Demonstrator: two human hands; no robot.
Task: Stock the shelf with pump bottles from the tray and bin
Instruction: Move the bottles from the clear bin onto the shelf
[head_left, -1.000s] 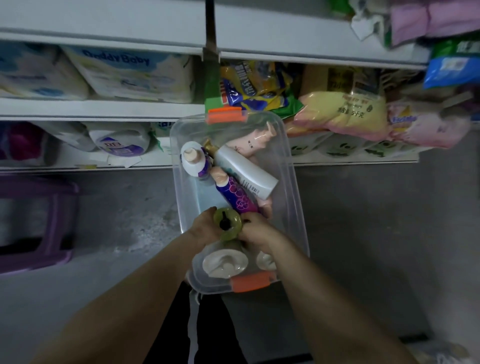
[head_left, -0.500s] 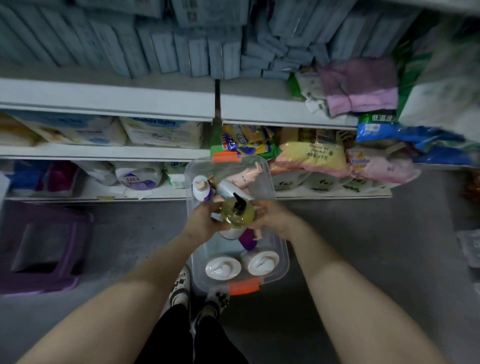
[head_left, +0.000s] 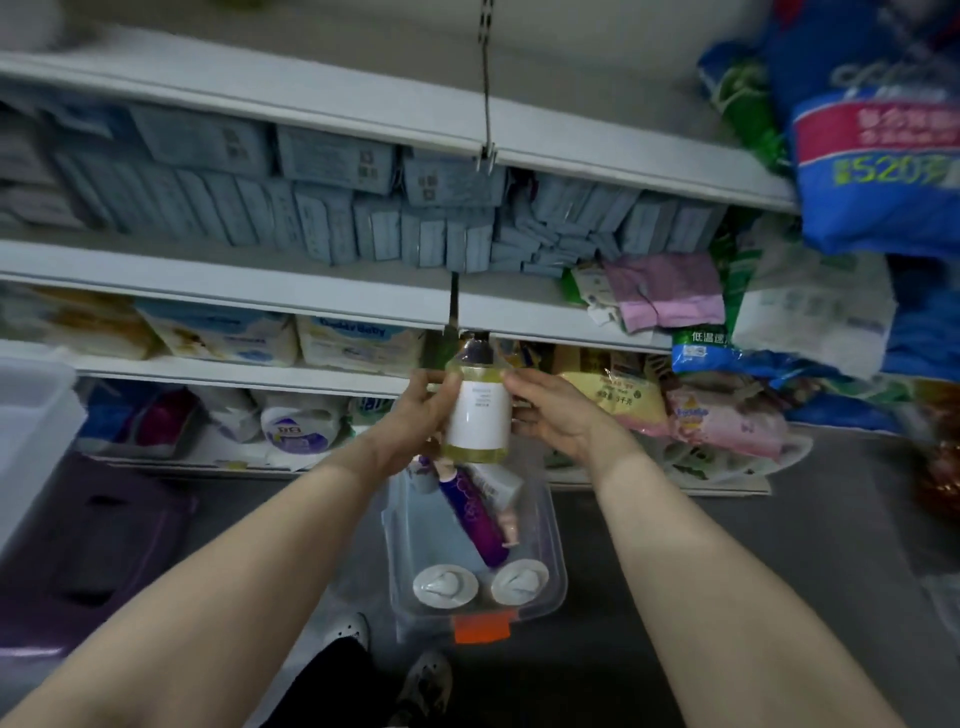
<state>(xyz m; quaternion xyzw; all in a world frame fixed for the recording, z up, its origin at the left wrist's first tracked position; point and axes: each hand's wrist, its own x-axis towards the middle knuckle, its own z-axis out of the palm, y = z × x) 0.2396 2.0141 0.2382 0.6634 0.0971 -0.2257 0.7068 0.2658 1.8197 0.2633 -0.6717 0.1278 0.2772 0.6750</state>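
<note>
A: Hands?
B: Left hand (head_left: 415, 413) and right hand (head_left: 553, 410) both up, fingers curled round a yellow pump bottle (head_left: 477, 400), one per side. Upright, white label facing camera, dark pump on top.
A: Where exactly?
B: In the air above the clear bin (head_left: 553, 545), in front of the shelf (head_left: 332, 291) edges.
A: Bin contents?
B: Purple bottle (head_left: 475, 522) lying flat, two white pump bottles (head_left: 445, 586) at near end, orange latch (head_left: 481, 627). On the floor (head_left: 727, 597).
</note>
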